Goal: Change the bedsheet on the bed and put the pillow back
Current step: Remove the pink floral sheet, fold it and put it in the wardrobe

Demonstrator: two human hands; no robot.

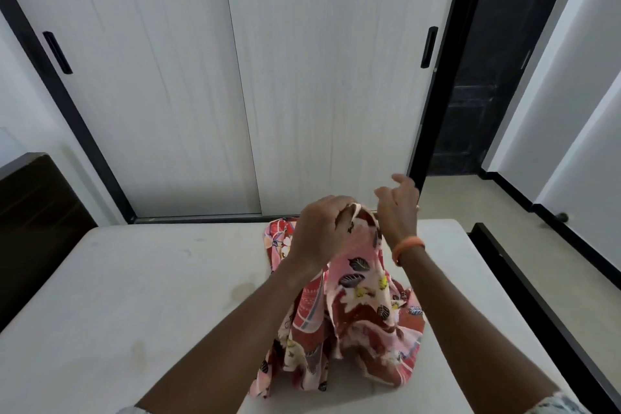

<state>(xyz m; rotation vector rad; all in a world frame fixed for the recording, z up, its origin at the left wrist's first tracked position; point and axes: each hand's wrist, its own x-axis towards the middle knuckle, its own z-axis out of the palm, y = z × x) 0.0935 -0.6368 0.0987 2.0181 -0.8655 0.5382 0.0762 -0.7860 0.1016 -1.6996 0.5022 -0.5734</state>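
A pink and red floral bedsheet (363, 306) hangs bunched over the bare white mattress (134, 296). My left hand (322, 228) grips its top edge and lifts it above the bed. Just to the right, my right hand (398, 205) hovers beside that edge with loosely spread fingers that hold nothing; an orange band circles its wrist. The sheet's lower folds rest crumpled on the mattress. No pillow is in view.
A white sliding wardrobe (235, 77) with black handles stands right behind the bed. A dark headboard (33, 228) is at the left. The black bed frame (537, 306) runs along the right, with floor and a dark doorway (477, 94) beyond.
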